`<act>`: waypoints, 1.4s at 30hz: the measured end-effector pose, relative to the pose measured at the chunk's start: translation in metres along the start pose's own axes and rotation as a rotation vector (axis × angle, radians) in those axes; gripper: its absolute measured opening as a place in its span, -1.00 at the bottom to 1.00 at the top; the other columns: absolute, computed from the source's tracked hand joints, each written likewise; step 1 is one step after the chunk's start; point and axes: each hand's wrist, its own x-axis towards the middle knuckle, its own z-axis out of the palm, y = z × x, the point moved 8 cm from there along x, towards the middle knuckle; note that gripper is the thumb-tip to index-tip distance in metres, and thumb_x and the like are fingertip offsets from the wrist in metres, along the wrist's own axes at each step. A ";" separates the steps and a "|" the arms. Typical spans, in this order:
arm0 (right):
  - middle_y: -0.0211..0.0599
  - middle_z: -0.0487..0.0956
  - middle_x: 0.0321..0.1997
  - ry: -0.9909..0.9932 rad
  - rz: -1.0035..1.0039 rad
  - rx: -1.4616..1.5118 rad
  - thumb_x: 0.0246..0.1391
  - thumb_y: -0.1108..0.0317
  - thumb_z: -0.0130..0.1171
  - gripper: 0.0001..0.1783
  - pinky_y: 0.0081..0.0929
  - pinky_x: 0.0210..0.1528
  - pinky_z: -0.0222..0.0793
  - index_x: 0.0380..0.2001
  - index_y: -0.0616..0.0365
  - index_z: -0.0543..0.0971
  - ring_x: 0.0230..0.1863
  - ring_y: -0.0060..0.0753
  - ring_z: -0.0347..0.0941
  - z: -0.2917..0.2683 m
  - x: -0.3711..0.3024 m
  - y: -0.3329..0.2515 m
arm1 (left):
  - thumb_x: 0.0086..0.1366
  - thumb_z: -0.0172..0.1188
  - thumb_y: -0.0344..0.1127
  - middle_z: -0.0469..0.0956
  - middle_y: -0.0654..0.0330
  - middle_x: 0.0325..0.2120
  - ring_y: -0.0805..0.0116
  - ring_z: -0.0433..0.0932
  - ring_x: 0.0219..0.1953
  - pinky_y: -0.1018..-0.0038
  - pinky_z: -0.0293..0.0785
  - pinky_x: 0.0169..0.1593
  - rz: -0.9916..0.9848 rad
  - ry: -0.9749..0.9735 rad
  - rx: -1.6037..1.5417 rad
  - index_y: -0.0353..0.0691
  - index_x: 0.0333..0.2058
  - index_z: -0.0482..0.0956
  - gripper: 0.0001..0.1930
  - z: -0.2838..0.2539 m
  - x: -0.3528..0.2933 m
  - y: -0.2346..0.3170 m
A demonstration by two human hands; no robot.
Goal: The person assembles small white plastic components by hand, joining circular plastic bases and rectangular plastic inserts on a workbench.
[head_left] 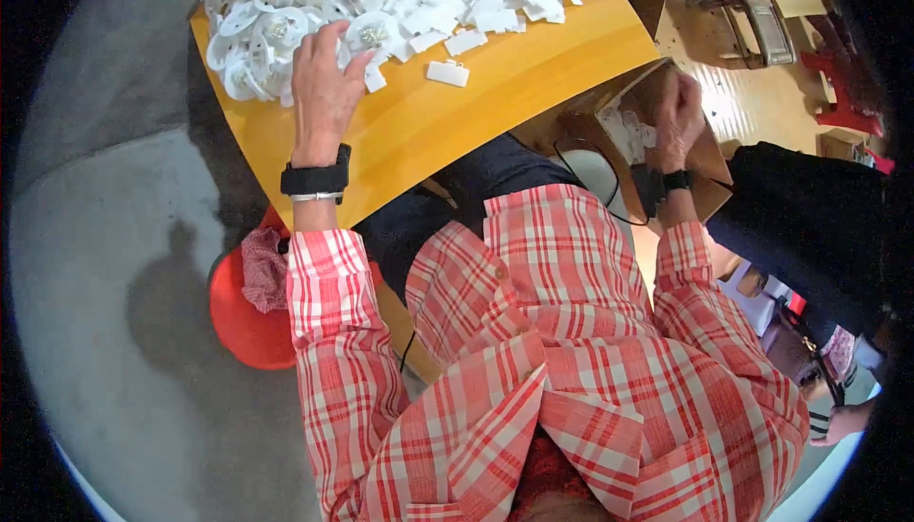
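My left hand [326, 89] reaches over the near edge of a heap of round white plastic parts [249, 19] on the yellow table. Its thumb and fingers are apart, with the fingertips at one of the round parts; no firm grip shows. To the right of that heap lie many flat white rectangular plastic pieces [447, 3], and one such piece [447, 73] sits apart, closer to me. My right hand [679, 115] hangs over an open cardboard box [709, 156], thumb and fingers slightly apart, and nothing shows in it. White parts [628, 132] lie inside the box.
The yellow table [533, 75] ends just in front of my lap. A red tub [249, 327] with a checked cloth [265, 270] stands at my left. At the right are a metal-framed chair [762, 32] and another person's dark sleeve [800, 227].
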 end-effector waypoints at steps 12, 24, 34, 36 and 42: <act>-0.27 0.41 -0.30 -0.593 -0.758 -0.033 -0.08 0.18 0.18 -0.67 -0.27 -0.18 0.26 -0.23 0.03 0.46 -0.20 -0.18 0.37 0.141 -0.083 -0.212 | -0.09 0.33 -0.21 0.42 0.14 -0.16 0.10 0.36 -0.11 0.22 0.35 -0.10 0.257 -0.134 0.267 -0.05 -0.03 0.37 -0.42 0.019 0.005 0.019; -0.23 0.49 -0.41 -0.740 -0.579 0.173 0.00 0.31 0.13 -0.76 -0.38 -0.35 0.36 -0.24 0.11 0.45 -0.38 -0.21 0.45 0.163 -0.080 -0.206 | 0.14 0.18 -0.33 0.50 0.12 -0.19 0.28 0.48 -0.17 0.41 0.39 -0.14 -0.280 -0.060 -1.277 -0.25 0.02 0.29 -0.53 -0.005 -0.001 -0.015; -0.47 0.47 -0.48 -0.692 -0.210 0.850 0.08 0.42 0.07 -0.80 -0.71 -0.43 0.32 -0.20 0.19 0.47 -0.47 -0.73 0.37 0.049 0.036 -0.290 | 0.11 0.15 -0.25 0.27 0.01 0.08 0.06 0.33 0.08 0.20 0.38 0.00 -0.111 -0.122 -1.757 -0.34 0.16 0.10 -0.32 -0.084 0.030 0.089; -0.49 0.46 -0.45 -0.655 -0.243 1.026 0.08 0.48 0.06 -0.83 -0.74 -0.38 0.31 -0.22 0.24 0.46 -0.42 -0.76 0.36 0.014 0.052 -0.320 | 0.10 0.15 -0.25 0.27 -0.01 0.08 0.04 0.32 0.09 0.18 0.37 0.01 -0.037 -0.126 -1.660 -0.36 0.17 0.08 -0.31 -0.118 0.047 0.119; -0.49 0.47 -0.44 -0.395 -0.429 1.094 0.09 0.47 0.07 -0.84 -0.76 -0.36 0.34 -0.24 0.26 0.45 -0.40 -0.78 0.38 -0.096 0.077 -0.347 | 0.06 0.24 -0.13 0.33 -0.15 -0.03 0.07 0.44 -0.10 0.30 0.41 -0.18 0.321 -0.217 -1.644 -0.45 0.11 0.11 -0.24 -0.171 0.072 0.232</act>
